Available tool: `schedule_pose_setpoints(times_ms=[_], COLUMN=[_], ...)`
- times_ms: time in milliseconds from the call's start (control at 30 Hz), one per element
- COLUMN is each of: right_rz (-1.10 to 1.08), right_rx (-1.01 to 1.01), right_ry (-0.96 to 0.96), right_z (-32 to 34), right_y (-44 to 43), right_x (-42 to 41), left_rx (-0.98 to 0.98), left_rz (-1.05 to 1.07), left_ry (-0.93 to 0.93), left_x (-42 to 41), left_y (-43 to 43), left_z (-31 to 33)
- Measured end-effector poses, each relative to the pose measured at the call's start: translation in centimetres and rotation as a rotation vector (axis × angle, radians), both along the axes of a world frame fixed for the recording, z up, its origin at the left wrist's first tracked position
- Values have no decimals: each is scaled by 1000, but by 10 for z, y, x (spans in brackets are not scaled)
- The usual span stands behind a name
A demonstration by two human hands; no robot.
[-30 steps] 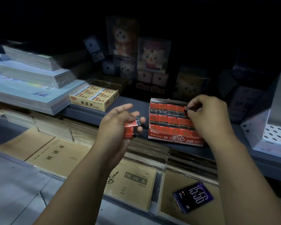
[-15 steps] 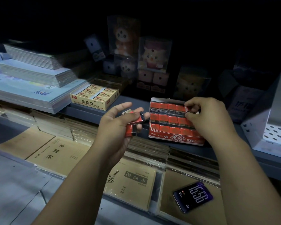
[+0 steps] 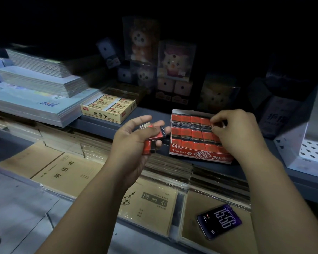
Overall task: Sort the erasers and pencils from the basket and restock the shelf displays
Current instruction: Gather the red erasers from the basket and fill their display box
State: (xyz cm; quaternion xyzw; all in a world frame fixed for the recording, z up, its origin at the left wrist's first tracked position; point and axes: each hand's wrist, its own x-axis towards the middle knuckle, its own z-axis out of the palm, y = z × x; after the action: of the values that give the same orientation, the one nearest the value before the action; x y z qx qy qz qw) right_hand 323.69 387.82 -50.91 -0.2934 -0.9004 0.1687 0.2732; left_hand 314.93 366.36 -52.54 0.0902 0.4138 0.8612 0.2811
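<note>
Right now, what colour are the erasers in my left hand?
Red with black ends; the erasers in the left hand show best in the head view.

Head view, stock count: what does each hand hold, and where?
Left hand grips red erasers across their sides; right hand pinches a boxed eraser by its end.

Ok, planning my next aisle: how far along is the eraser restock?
Done: the red 2B display box shows three nearly full rows. In hand: the right hand pinches an eraser at its back right corner; the left hand holds more red erasers. Left: those, plus pencils, not in view.
</note>
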Motion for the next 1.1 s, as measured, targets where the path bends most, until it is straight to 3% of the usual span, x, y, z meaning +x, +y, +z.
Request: schedule_pose_setpoints(times_ms=[233,333,400,533,733,1000,1100], right_rz=[3,9,79,406,584,461,337], right_rx=[-66,79,166,-182,-442,-743,-556], right_ry=[1,-61,19,205,176,317,285], right_z=[-3,-3,1,16,16,19,16], right_y=[5,3,-7,-47,-69,-68,-58], right_x=[-3,-1,-2,-7,-10,-13,-12], left_rx=[0,-33,-57,-97,-98,-98,-66], left_rz=[-29,-18,-11,-1,-13,5,25], left_ry=[-38,-26,1,26,56,-31,-82], left_x=[-3,-3,-3,0,0,-1,-5], left_y=[1,0,-1,1,0,-1,-2], left_z=[-4,-6,-4,-1,0,0,-1])
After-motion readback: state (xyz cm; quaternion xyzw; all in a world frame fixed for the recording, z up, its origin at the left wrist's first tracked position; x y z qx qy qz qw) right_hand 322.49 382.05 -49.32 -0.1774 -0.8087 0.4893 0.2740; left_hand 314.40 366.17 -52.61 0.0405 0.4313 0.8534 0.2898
